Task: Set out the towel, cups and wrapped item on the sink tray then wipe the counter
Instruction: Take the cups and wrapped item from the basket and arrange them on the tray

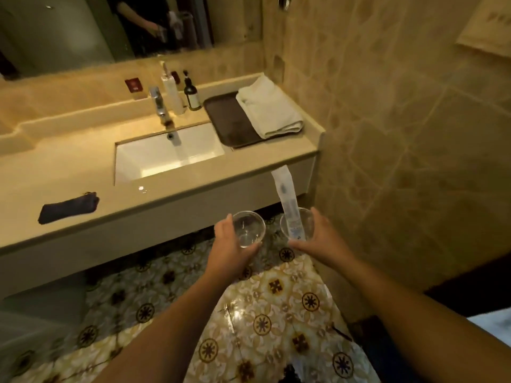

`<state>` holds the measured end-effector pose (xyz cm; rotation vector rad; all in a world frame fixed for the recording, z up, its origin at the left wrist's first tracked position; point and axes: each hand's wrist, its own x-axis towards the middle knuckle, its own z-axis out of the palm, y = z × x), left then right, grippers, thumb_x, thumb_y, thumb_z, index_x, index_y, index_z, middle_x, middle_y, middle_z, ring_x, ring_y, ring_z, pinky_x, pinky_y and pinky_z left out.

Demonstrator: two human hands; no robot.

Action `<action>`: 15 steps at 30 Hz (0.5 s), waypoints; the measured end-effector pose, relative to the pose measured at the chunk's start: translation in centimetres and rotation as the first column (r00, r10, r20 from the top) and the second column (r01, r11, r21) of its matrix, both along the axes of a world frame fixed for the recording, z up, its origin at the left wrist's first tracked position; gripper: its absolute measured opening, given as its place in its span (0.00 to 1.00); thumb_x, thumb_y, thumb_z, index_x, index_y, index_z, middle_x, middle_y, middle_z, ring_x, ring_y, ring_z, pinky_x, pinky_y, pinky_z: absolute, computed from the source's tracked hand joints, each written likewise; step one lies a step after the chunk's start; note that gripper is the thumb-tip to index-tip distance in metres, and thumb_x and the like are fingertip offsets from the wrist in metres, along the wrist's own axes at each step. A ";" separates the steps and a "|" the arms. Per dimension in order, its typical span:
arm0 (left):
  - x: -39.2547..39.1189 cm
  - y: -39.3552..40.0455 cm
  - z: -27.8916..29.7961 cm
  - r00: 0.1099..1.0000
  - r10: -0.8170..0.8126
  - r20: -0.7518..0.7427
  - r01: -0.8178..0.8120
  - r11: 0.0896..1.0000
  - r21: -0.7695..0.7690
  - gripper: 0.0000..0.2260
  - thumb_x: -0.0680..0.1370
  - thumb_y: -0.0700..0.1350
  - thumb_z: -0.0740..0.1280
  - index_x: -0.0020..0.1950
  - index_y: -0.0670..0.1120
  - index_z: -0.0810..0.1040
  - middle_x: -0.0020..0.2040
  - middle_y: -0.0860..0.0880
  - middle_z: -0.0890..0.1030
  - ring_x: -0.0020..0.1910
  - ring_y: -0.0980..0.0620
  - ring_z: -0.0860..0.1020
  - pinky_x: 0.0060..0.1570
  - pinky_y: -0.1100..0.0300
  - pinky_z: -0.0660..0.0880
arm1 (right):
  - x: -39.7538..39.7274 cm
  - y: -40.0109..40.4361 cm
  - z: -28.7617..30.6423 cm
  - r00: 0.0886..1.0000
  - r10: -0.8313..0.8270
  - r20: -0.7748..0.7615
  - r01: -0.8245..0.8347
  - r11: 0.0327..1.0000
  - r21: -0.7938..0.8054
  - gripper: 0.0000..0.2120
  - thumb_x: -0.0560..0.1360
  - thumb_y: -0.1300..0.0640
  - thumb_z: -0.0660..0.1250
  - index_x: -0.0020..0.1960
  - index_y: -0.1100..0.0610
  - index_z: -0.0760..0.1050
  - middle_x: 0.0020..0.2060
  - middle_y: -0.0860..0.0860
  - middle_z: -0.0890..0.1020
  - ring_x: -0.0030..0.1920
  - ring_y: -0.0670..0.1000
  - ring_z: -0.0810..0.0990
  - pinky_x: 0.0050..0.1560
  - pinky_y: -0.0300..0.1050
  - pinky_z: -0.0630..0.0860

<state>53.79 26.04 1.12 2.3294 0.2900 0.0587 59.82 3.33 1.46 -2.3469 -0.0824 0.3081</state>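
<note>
My left hand (231, 251) grips a clear glass cup (249, 229) in front of the counter, below its edge. My right hand (320, 236) grips a second clear cup (305, 221) with a long white wrapped item (286, 194) standing upright in it. A folded white towel (269, 107) lies on the right part of a dark brown tray (226, 117) at the counter's right end, by the wall. A dark cloth (67, 207) lies near the counter's front edge, left of the sink.
A white sink (166, 156) with a chrome tap (159, 106) sits mid-counter. A white pump bottle (171, 91) and a dark bottle (192, 95) stand behind it. A mirror hangs above; a tiled wall bounds the right. The floor is patterned tile.
</note>
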 end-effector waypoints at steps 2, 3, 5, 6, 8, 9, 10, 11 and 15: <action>3.5 0.3 0.6 1.000 0.007 0.017 -0.007 1.000 -0.007 0.45 0.72 0.59 0.74 0.79 0.44 0.53 0.73 0.45 0.62 0.66 0.49 0.70 0.58 0.62 0.67 | 4.3 0.5 0.8 1.000 0.010 -0.006 -0.010 1.000 0.014 0.57 0.63 0.42 0.79 0.79 0.53 0.49 0.77 0.55 0.61 0.73 0.55 0.66 0.67 0.55 0.72; 5.1 0.6 0.9 1.000 0.015 0.023 -0.015 1.000 -0.013 0.45 0.72 0.59 0.74 0.79 0.45 0.53 0.73 0.45 0.62 0.66 0.49 0.71 0.57 0.62 0.67 | 6.3 0.8 1.1 1.000 0.019 -0.009 -0.019 1.000 0.013 0.57 0.63 0.41 0.79 0.79 0.54 0.48 0.77 0.55 0.62 0.72 0.55 0.67 0.67 0.56 0.72; 8.2 1.4 1.4 0.999 0.036 0.032 -0.036 0.999 -0.019 0.45 0.71 0.59 0.74 0.79 0.45 0.53 0.73 0.46 0.62 0.66 0.49 0.70 0.56 0.61 0.67 | 10.0 1.9 1.7 0.999 0.047 -0.008 -0.047 0.999 0.004 0.58 0.62 0.40 0.79 0.79 0.53 0.48 0.76 0.55 0.63 0.72 0.55 0.68 0.66 0.57 0.73; 9.8 2.0 1.5 0.998 0.048 0.037 -0.047 0.999 -0.025 0.45 0.71 0.59 0.74 0.79 0.46 0.53 0.73 0.46 0.63 0.67 0.48 0.70 0.57 0.60 0.67 | 11.8 2.5 1.9 0.998 0.057 0.002 -0.057 0.998 -0.007 0.58 0.62 0.39 0.79 0.79 0.53 0.49 0.75 0.55 0.64 0.71 0.55 0.69 0.66 0.57 0.74; 13.3 3.4 1.5 0.997 0.071 0.041 -0.069 0.997 -0.035 0.44 0.71 0.58 0.74 0.78 0.46 0.54 0.73 0.45 0.63 0.67 0.47 0.70 0.59 0.57 0.69 | 15.4 3.9 2.1 0.998 0.064 0.024 -0.064 0.998 -0.021 0.57 0.61 0.38 0.78 0.79 0.52 0.50 0.75 0.55 0.66 0.70 0.55 0.70 0.65 0.57 0.74; 15.1 4.0 1.4 0.996 0.078 0.043 -0.077 0.996 -0.035 0.44 0.72 0.58 0.74 0.78 0.46 0.54 0.73 0.44 0.63 0.68 0.46 0.70 0.61 0.55 0.70 | 17.3 4.6 2.0 0.997 0.066 0.033 -0.065 0.998 -0.022 0.58 0.61 0.37 0.78 0.79 0.52 0.50 0.75 0.54 0.66 0.70 0.54 0.71 0.64 0.56 0.74; 17.0 4.7 1.2 0.995 0.083 0.048 -0.082 0.996 -0.035 0.44 0.72 0.57 0.75 0.78 0.45 0.54 0.74 0.44 0.62 0.69 0.46 0.69 0.63 0.54 0.70 | 19.2 5.5 1.9 0.997 0.069 0.039 -0.069 0.997 -0.021 0.58 0.60 0.36 0.78 0.79 0.52 0.50 0.75 0.54 0.66 0.70 0.54 0.71 0.64 0.55 0.75; 19.0 5.4 1.0 0.995 0.086 0.058 -0.084 0.996 -0.039 0.44 0.71 0.58 0.75 0.78 0.46 0.54 0.73 0.45 0.63 0.69 0.46 0.69 0.64 0.53 0.70 | 21.2 6.3 1.8 0.997 0.071 0.040 -0.071 0.997 -0.020 0.58 0.60 0.36 0.78 0.78 0.51 0.50 0.75 0.54 0.66 0.69 0.54 0.72 0.63 0.54 0.75; 28.0 8.5 0.0 0.990 0.083 0.112 -0.079 0.996 -0.041 0.40 0.70 0.60 0.74 0.75 0.53 0.57 0.71 0.50 0.64 0.68 0.49 0.70 0.61 0.56 0.70 | 29.6 10.1 1.2 0.998 0.050 0.036 -0.049 0.998 -0.027 0.54 0.59 0.35 0.78 0.76 0.49 0.54 0.72 0.52 0.69 0.67 0.54 0.73 0.59 0.51 0.75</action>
